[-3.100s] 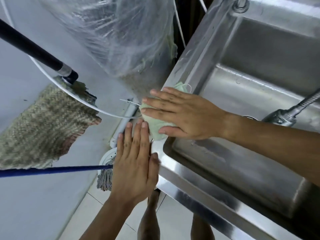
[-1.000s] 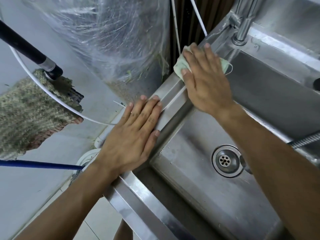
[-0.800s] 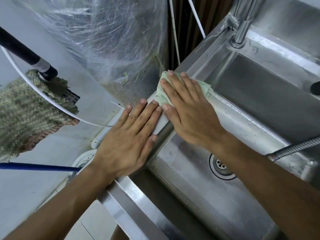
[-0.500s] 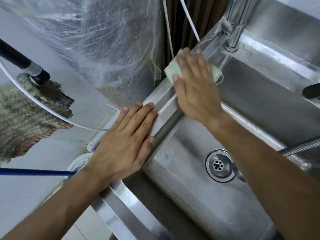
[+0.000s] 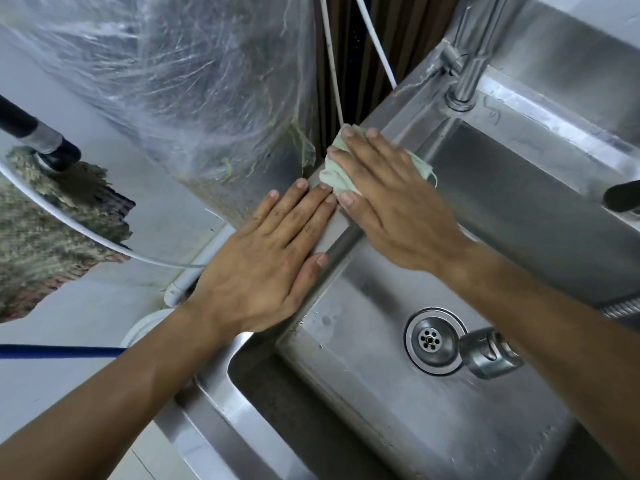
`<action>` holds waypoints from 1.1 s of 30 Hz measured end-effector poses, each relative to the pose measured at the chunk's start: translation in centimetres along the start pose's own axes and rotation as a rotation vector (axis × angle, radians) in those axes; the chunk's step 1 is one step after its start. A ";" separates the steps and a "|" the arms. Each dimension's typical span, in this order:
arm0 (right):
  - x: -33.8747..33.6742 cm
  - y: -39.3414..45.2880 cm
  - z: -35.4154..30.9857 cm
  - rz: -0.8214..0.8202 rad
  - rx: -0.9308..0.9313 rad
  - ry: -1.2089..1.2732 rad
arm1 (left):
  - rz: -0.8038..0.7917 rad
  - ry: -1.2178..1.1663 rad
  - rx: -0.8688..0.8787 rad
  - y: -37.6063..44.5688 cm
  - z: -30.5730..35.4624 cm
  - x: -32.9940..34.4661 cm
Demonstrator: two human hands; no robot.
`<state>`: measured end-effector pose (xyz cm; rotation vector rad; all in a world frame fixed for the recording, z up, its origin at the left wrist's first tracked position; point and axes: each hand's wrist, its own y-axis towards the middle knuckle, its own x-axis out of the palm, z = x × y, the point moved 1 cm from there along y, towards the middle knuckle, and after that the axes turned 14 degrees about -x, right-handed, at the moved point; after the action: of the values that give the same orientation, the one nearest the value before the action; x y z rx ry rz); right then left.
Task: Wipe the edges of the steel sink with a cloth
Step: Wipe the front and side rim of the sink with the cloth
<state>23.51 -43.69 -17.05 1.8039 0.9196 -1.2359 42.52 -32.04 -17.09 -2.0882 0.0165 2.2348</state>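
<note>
A crinkled clear plastic sheet (image 5: 180, 84) hangs over a pale grey wall (image 5: 114, 161), beside a frayed mop head (image 5: 52, 216) on a dark handle (image 5: 24, 123), white hoses (image 5: 377, 46) and a blue pole (image 5: 59, 351).

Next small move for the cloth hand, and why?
Probably slide the right hand with the cloth up the sink rim toward the faucet base. The cloth lies right against the left hand fingertips, which rest flat on the rim, so the stretch toward the faucet is the open one.
</note>
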 end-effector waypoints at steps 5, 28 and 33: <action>-1.1 2.4 4.3 0.082 0.228 0.027 | -0.006 -0.001 -0.005 0.0 0.1 -0.1; -0.3 1.5 4.1 0.136 0.274 0.089 | 0.037 -0.077 0.100 5.9 1.5 -0.9; -1.9 5.2 7.4 0.088 0.428 0.064 | 0.026 -0.044 0.122 6.9 1.4 0.2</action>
<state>24.43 -52.81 -16.13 2.2013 0.6318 -1.4015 40.67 -38.77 -17.48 -1.9877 0.1737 2.2334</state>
